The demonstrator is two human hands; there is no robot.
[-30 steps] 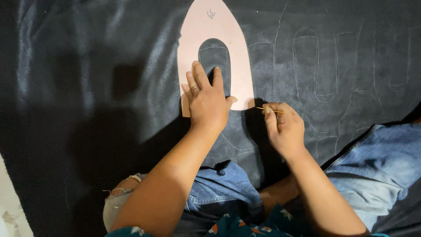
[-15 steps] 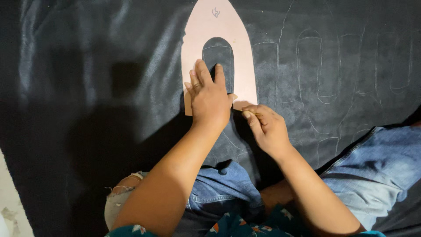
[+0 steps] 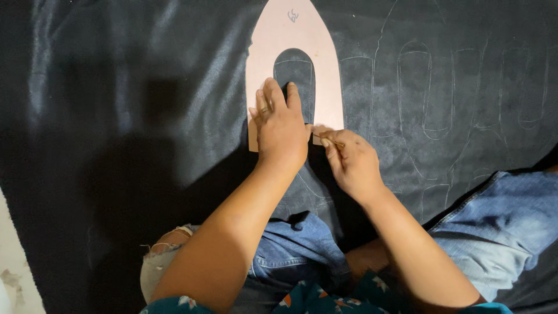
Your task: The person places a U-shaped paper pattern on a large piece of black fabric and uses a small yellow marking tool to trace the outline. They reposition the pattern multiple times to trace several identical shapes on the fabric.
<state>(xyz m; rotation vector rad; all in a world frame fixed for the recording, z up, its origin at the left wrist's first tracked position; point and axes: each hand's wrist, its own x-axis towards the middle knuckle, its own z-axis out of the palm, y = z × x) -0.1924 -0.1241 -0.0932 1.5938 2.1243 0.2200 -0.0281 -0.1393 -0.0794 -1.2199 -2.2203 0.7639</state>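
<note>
A pale pink arch-shaped card template (image 3: 293, 35) with a rounded slot cut out lies flat on black shiny fabric (image 3: 116, 116). My left hand (image 3: 282, 125) presses flat on the template's lower part, fingers spread over the slot. My right hand (image 3: 349, 163) pinches a thin yellowish marking stick (image 3: 331, 139), its tip at the template's bottom right edge beside my left hand.
Pale traced outlines of the same arch shape (image 3: 418, 87) run across the fabric to the right. My legs in blue jeans (image 3: 500, 227) rest on the fabric at the lower right and centre. A strip of light floor (image 3: 14, 267) shows at the lower left.
My right hand has moved left and up along the template's bottom edge, toward my left hand. The view has shifted slightly; my left hand stays pressed on the template.
</note>
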